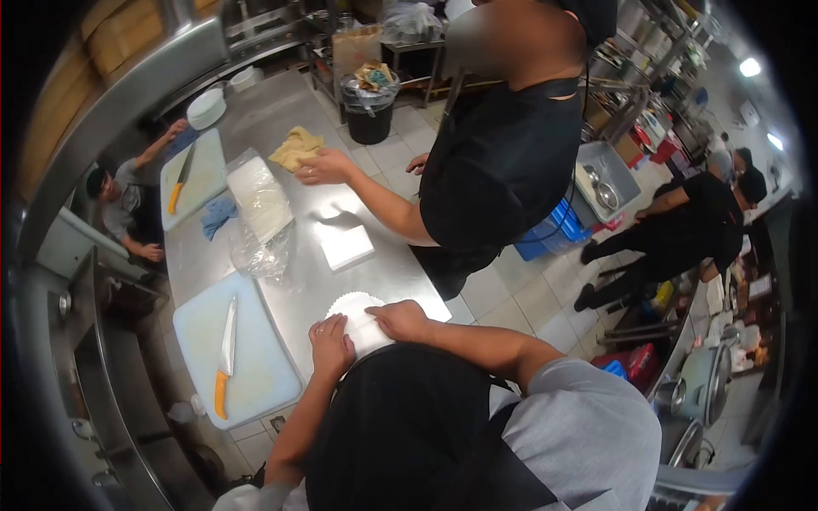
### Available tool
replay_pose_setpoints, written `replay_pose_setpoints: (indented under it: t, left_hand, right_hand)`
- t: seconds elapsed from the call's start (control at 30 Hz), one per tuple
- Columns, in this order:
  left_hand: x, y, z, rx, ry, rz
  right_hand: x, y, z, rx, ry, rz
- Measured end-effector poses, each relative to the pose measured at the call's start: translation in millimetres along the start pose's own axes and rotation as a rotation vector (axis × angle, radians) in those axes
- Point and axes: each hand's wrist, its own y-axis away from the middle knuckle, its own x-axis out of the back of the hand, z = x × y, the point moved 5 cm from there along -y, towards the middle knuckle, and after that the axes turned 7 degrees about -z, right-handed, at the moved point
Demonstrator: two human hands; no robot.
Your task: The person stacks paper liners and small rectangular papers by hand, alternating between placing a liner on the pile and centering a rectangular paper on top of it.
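A round white paper doily [365, 330] with a scalloped edge lies at the near edge of the steel table, close in front of my body. My left hand [332, 344] is closed at its left edge, fingers bent over the paper. From the right my right hand [400, 321] reaches over it, index finger stretched to the middle of the paper and the other fingers curled in. Just beyond the doily sits a square white stack [347, 249]. To my left, a knife with an orange handle [221, 393] rests on a pale cutting board [264, 362].
Across the table, a person in black [511, 162] reaches toward a yellow cloth [297, 148]. A plastic-wrapped white pack [260, 200], a blue cloth [219, 217] and a second cutting board [213, 166] with a knife lie farther off. Another person [123, 204] stands at the far left.
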Motion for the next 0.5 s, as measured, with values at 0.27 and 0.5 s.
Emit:
replay_pose_setpoints:
  t: [0.27,0.5]
  left_hand:
    - [25,1,0,0.052,0.014,0.158]
    - [38,5,-17,0.361,0.367,0.191]
  right_hand:
    - [8,-18,5,-0.059,-0.682,0.161]
    - [20,-22,5,-0.004,-0.782,0.186]
